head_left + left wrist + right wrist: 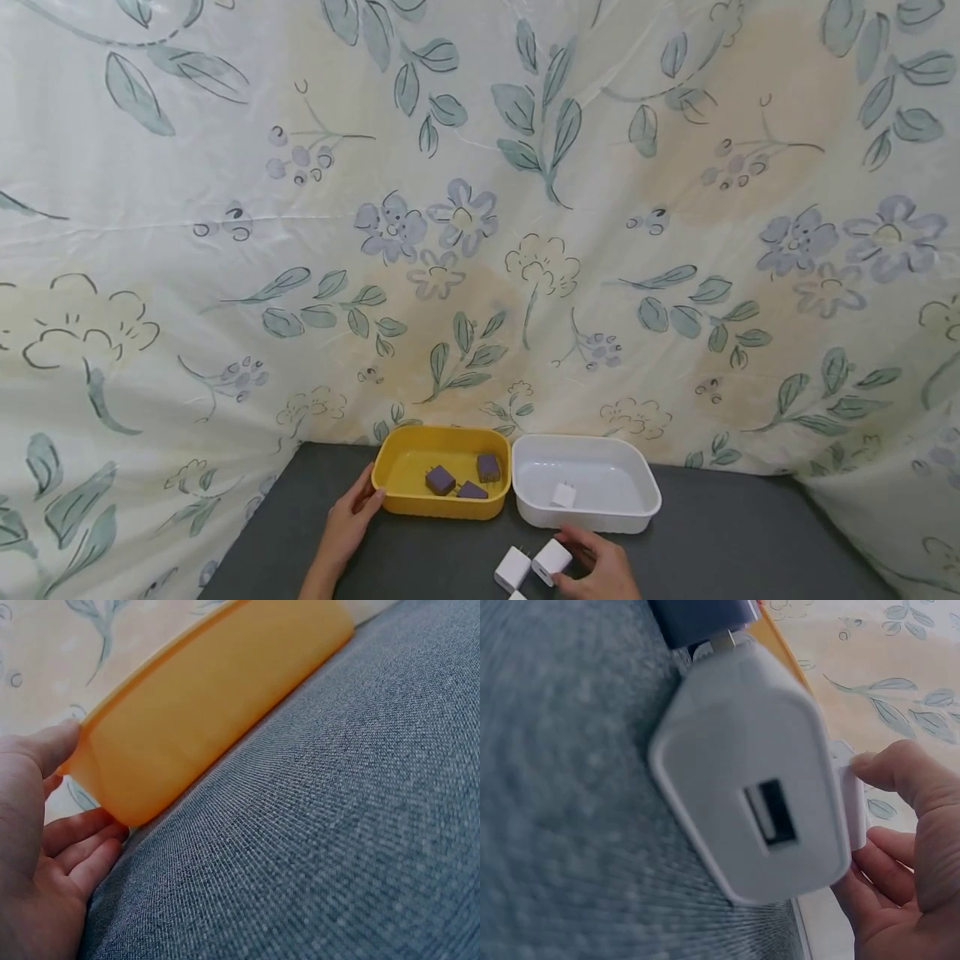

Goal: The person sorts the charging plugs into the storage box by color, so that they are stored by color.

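Note:
My left hand grips the left end of a yellow plastic tray, thumb at the rim and fingers low on its side. Three purple plug adapters lie inside the tray. With my right hand I pinch a white USB charger plug between thumb and fingers, just in front of a white tray. One white charger plug lies in that tray. Another white charger plug is on the table beside the held one. Close to the right wrist camera is a white charger plug with its USB port showing.
The two trays stand side by side at the back of the dark grey cloth-covered table. Behind them hangs a floral curtain. A dark purple block shows at the top of the right wrist view, by the near charger plug's prongs.

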